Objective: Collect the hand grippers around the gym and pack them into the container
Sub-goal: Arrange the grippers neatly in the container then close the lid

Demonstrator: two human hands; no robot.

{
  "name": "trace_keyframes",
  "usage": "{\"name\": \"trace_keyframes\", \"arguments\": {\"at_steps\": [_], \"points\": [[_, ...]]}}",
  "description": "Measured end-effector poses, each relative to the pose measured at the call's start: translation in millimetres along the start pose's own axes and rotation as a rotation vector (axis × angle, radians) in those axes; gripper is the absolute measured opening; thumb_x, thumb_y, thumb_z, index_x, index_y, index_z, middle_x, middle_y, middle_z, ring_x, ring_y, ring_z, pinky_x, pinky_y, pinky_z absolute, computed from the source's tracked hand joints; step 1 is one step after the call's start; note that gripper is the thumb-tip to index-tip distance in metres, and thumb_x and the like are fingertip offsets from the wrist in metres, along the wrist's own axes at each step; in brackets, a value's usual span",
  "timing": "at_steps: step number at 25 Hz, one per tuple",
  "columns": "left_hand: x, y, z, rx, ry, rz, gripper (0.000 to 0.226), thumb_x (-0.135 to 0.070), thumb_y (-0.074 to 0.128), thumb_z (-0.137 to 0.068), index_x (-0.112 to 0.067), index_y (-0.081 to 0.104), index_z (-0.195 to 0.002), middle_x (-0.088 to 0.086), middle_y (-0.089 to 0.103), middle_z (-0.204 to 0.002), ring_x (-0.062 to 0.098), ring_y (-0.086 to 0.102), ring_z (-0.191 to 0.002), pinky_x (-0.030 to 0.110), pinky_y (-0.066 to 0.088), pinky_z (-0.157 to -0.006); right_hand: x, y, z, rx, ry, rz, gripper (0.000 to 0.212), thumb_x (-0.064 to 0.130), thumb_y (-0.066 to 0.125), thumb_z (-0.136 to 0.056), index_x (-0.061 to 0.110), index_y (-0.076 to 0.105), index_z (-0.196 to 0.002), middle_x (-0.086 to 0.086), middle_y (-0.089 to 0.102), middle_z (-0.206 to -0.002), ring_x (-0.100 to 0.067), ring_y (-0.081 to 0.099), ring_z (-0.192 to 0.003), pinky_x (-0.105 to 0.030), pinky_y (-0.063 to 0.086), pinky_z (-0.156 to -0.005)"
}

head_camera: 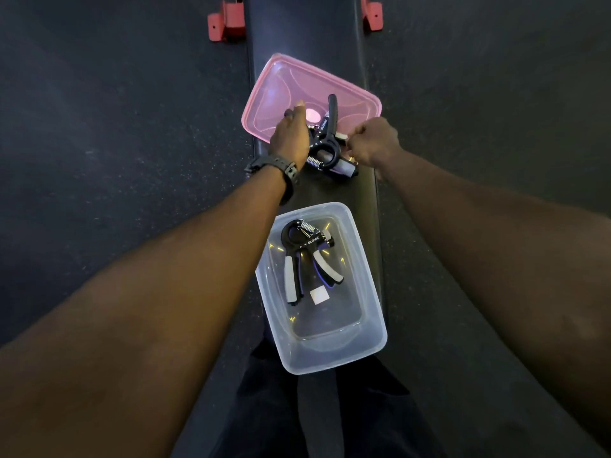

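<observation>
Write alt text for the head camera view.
Both hands, left hand and right hand, reach for hand grippers piled on a black bench beside a pink lid. Nearer, a clear container holds one gripper.

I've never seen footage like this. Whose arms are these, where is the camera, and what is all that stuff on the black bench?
There is no machine here: a person wears one camera on the head, looking down, so you see their own two arms stretching forward.

They stand at a long black padded bench. Nearest lies a clear plastic container, open, with one black hand gripper with grey foam handles already inside. Further away lies the container's pink translucent lid.

Between them, partly on the lid, is a small pile of more black hand grippers. The left hand, with a dark wristwatch, reaches onto the pile; the right hand is closed at its edge. Exactly what each holds is hidden.
</observation>
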State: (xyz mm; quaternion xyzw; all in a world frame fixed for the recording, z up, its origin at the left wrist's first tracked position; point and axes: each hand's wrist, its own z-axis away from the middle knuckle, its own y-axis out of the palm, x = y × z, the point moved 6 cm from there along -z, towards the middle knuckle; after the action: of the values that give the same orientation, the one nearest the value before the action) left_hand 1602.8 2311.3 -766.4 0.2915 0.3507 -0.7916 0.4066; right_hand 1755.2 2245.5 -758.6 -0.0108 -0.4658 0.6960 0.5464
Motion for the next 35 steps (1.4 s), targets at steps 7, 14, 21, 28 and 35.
{"name": "trace_keyframes", "arguments": {"at_steps": [7,14,21,28,35], "points": [[14.1,15.7,-14.2,-0.014,-0.141,0.019,0.059,-0.049,0.015,-0.103,-0.011,0.059,-0.093,0.001,0.058,-0.079,0.017,0.054,-0.071,0.027,0.036,-0.061,3.8,27.1,-28.5,0.026,-0.086,0.090,0.024,0.028,0.066,-0.091,0.007,0.072,-0.102,-0.012,0.069,-0.103,-0.029,0.066,-0.106,-0.032,0.051,-0.085],[17.9,16.2,-4.8,-0.064,-0.148,0.059,0.069,-0.049,0.015,-0.103,-0.003,0.063,-0.119,0.010,0.065,-0.105,0.023,0.058,-0.086,0.028,0.036,-0.062,12.2,26.5,-10.3,-0.081,-0.131,0.072,0.023,0.030,0.072,-0.086,0.015,0.078,-0.102,-0.007,0.074,-0.110,-0.025,0.068,-0.106,-0.037,0.052,-0.096],[-4.8,1.9,32.6,-0.074,-0.090,0.158,0.059,-0.045,0.023,-0.105,-0.002,0.057,-0.127,0.011,0.060,-0.111,0.024,0.058,-0.105,0.025,0.036,-0.081,5.2,-1.4,28.7,-0.105,-0.053,-0.073,0.023,0.029,0.078,-0.083,0.016,0.077,-0.102,-0.005,0.075,-0.111,-0.020,0.068,-0.108,-0.029,0.052,-0.096],[-0.4,-13.9,87.2,-0.069,-0.132,0.217,0.047,-0.047,0.026,-0.103,-0.017,0.057,-0.085,0.018,0.066,-0.115,0.030,0.062,-0.111,0.035,0.047,-0.094,-4.9,-8.1,89.1,-0.063,-0.047,-0.156,0.017,0.021,0.076,-0.085,0.011,0.076,-0.099,-0.006,0.075,-0.108,-0.018,0.068,-0.104,-0.028,0.050,-0.098],[76.7,-23.4,187.6,0.032,-0.157,-0.087,0.073,-0.065,0.023,-0.089,-0.014,0.072,-0.102,0.017,0.071,-0.113,0.032,0.064,-0.108,0.045,0.046,-0.101,-86.7,42.8,211.4,0.066,0.077,-0.291,0.013,0.017,0.078,-0.081,0.013,0.069,-0.091,-0.003,0.073,-0.084,-0.020,0.069,-0.083,-0.036,0.056,-0.084]]}}
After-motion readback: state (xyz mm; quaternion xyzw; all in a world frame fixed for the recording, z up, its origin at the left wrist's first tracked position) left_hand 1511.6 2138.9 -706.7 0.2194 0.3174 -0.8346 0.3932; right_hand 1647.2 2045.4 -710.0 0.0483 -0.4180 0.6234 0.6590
